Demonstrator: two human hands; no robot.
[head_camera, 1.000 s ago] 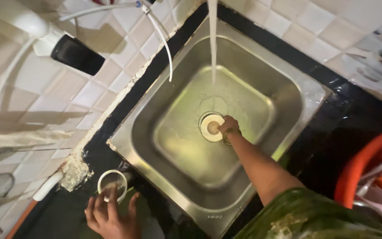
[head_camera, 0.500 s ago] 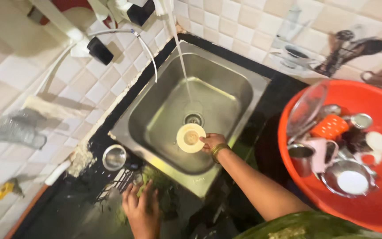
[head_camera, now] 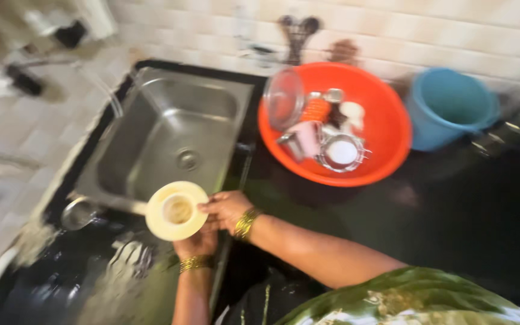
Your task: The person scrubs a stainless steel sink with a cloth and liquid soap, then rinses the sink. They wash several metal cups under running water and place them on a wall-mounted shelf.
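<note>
Both my hands hold a small cream-coloured round plate [head_camera: 177, 210] over the near edge of the steel sink [head_camera: 151, 114]. My right hand [head_camera: 227, 209] grips its right rim, a gold bangle on the wrist. Under the plate's lower edge my left hand [head_camera: 197, 244] supports it, also with a bangle. The plate tilts towards me and its shallow centre shows. The view is blurred by motion.
An orange basin [head_camera: 386, 150] with cups, a glass lid and small steel pieces stands right of the sink. A blue bucket [head_camera: 449, 108] is beyond it. A small steel bowl [head_camera: 78, 213] sits at the sink's left front corner. Black wet counter [head_camera: 452, 204], tiled wall behind.
The plate has come up out of the sink to its near edge. My left hand has left the counter and joined the right on the plate. The view swung right.
</note>
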